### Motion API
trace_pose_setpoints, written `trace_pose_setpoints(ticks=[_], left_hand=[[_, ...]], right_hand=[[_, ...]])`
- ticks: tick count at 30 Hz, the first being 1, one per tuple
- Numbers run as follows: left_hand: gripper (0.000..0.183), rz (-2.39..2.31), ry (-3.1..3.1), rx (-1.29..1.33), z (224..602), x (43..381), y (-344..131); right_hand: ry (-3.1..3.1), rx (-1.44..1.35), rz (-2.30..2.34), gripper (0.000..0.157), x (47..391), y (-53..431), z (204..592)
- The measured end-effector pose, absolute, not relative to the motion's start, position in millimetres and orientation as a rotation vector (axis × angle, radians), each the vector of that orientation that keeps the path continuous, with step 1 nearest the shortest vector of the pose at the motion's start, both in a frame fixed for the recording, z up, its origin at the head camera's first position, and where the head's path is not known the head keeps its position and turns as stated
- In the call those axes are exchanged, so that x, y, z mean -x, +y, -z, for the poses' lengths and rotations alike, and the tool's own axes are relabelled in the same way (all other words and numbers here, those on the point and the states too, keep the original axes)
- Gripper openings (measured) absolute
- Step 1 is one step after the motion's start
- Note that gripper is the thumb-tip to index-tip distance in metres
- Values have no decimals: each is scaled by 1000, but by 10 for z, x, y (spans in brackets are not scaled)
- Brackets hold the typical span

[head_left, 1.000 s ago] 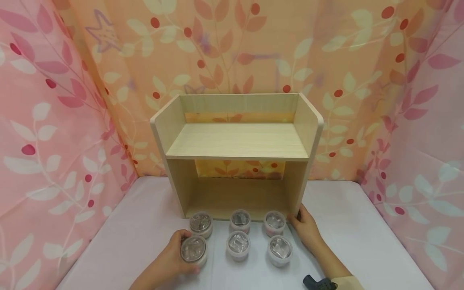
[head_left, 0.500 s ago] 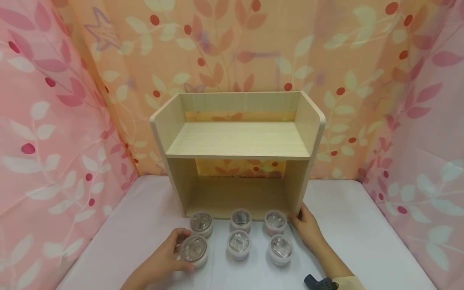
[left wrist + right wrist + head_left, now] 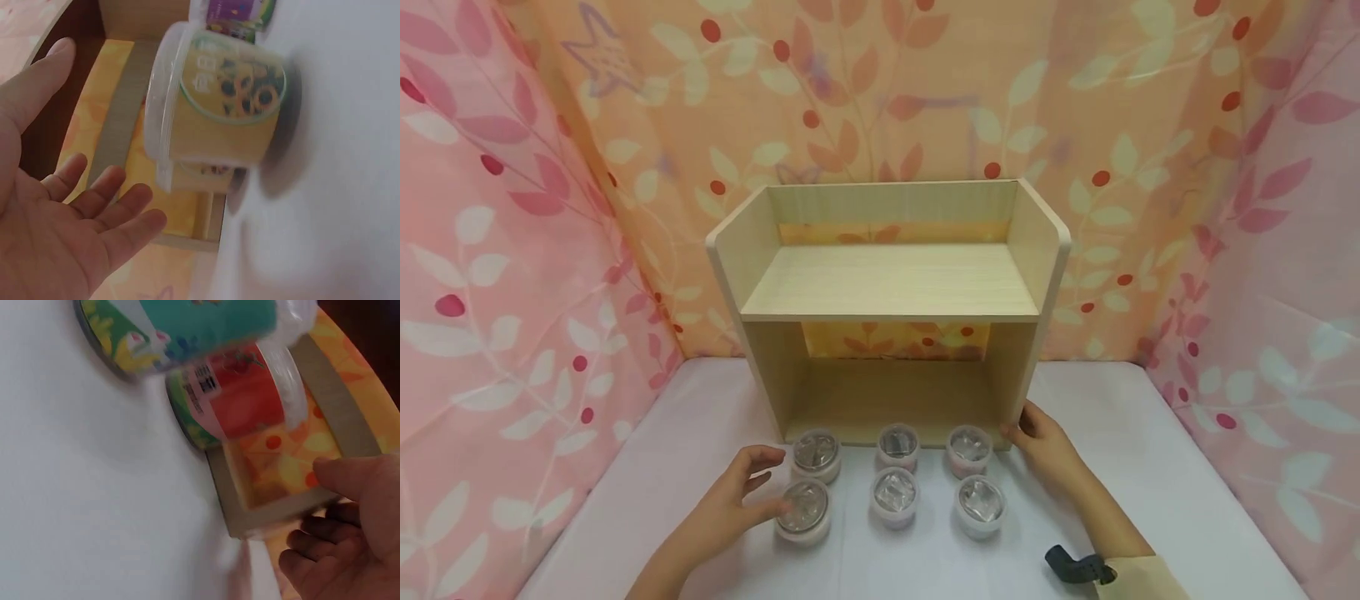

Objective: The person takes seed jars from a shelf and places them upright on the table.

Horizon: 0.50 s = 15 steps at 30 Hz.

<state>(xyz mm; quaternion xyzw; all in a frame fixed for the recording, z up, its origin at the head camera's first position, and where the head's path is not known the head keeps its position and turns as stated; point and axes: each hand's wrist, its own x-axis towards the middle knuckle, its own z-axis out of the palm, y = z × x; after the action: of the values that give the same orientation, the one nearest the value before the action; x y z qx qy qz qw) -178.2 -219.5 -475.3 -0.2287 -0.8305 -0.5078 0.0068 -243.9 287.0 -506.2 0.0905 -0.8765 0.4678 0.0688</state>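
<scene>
My left hand (image 3: pixel 726 500) is beside the front-left lidded plastic tub (image 3: pixel 803 512), fingers spread, holding nothing. In the left wrist view that tub (image 3: pixel 231 100) has a yellow label with dark rings and stands apart from the fingers (image 3: pixel 134 234). Behind it is a matching tub (image 3: pixel 817 457). My right hand (image 3: pixel 1048 454) is at the lower right front edge of a pale wooden shelf unit (image 3: pixel 891 317), thumb in front, fingers loosely bent at the outer side. Nearest it is a red-labelled tub (image 3: pixel 240 394); a teal-labelled tub (image 3: pixel 206 331) stands closer to the camera. Contact with the panel is unclear.
Two more tubs, one behind the other, stand in the middle: a back one (image 3: pixel 898 446) and a front one (image 3: pixel 895 497). All the tubs are on a white tabletop (image 3: pixel 880 575). Patterned curtains (image 3: pixel 880 92) enclose the back and sides.
My left hand has come off the front-left tub, moving left with its fingers spreading. My right hand has shifted slightly right at the shelf edge. The tubs keep their arrangement.
</scene>
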Motion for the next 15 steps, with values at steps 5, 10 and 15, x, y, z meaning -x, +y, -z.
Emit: trace_pose_setpoints(ticks=[5,10,15], left_hand=[[59,1507,-2606,699,4709,1828,-2294],[50,1435,-2562,674,4708,1904,-2384],[47,1309,-2573,593,4689,1981,-2521]], right_hand=[[-2666,-376,-1165,58,2363,2937,5002],[-2661,-449,-1093,52,2211,2997,4919],[-2668,-449,-920,50,2073,3120,4887]])
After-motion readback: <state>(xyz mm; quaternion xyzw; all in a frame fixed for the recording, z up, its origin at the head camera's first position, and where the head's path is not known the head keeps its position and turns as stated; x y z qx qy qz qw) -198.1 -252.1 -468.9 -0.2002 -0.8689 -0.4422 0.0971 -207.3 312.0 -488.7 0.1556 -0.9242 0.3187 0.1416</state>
